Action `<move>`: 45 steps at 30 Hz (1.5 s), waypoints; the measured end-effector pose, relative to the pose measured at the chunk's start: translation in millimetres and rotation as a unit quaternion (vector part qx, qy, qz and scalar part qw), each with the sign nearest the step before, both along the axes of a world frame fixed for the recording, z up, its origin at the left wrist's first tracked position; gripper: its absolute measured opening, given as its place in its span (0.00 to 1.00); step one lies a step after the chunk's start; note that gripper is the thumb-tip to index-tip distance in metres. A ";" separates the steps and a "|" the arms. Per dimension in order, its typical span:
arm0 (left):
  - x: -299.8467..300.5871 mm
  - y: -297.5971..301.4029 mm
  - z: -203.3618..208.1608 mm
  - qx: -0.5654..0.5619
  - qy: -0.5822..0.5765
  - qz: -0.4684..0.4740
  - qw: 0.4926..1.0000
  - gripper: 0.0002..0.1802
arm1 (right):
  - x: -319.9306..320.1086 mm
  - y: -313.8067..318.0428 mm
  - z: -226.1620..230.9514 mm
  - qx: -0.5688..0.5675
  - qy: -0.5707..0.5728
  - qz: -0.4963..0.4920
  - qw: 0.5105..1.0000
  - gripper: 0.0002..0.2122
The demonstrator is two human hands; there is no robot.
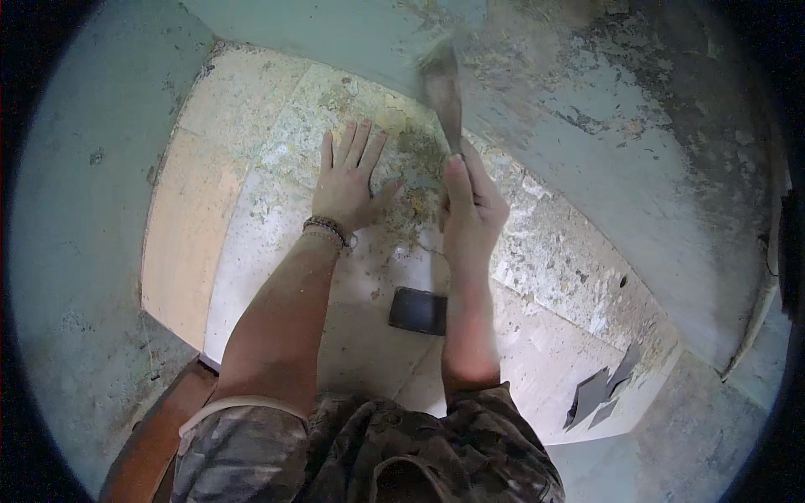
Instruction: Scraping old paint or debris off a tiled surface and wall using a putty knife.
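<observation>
My left hand (348, 176) lies flat with fingers spread on a pale tiled surface (360, 352), among greenish-brown crumbs and flakes (285, 138). A beaded bracelet (325, 226) circles that wrist. To its right, my right hand (471, 205) is closed round the lower end of a dark wide-bladed tool (443, 88). The blade points up and away and widens toward its far end; motion blur hides its exact kind. Most of its handle is inside my fist. Below the hands, partly covered by my right forearm, is a dark flat rectangular object (417, 310).
Thin dark grey torn pieces (595, 394) lie near the surface's right corner. Beyond its far edge stretches a grey-green floor (570, 159) with dark stains and scattered debris. A reddish-brown edge (163, 436) shows at lower left, beside my camouflage-patterned clothing.
</observation>
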State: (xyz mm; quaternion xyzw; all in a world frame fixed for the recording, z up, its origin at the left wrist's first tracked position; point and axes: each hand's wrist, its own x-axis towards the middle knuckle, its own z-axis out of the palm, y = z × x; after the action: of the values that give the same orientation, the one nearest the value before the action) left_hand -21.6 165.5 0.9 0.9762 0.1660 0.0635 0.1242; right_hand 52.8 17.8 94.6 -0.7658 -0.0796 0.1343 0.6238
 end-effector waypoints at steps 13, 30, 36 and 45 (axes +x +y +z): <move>1.6 2.4 -7.0 0.033 0.009 -0.006 0.999 0.41 | -5.6 -5.8 14.3 0.015 -0.062 0.002 0.998 0.16; -1.6 4.0 0.4 0.009 0.020 -0.005 1.000 0.43 | -12.1 3.4 35.0 0.028 0.004 -0.021 0.999 0.16; 3.5 3.1 -13.8 0.029 -0.001 -0.008 1.000 0.44 | 0.7 62.6 46.3 0.052 -0.047 0.029 0.997 0.16; 0.9 6.1 -6.1 0.025 -0.021 -0.008 0.999 0.42 | -17.9 67.2 50.2 0.054 -0.024 -0.021 0.998 0.15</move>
State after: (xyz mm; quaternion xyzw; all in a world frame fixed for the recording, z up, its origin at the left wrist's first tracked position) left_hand -20.7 171.6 -5.1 0.9788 0.1538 0.0872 0.1034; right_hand 34.9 85.1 144.8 -0.7353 -0.0857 0.0978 0.6651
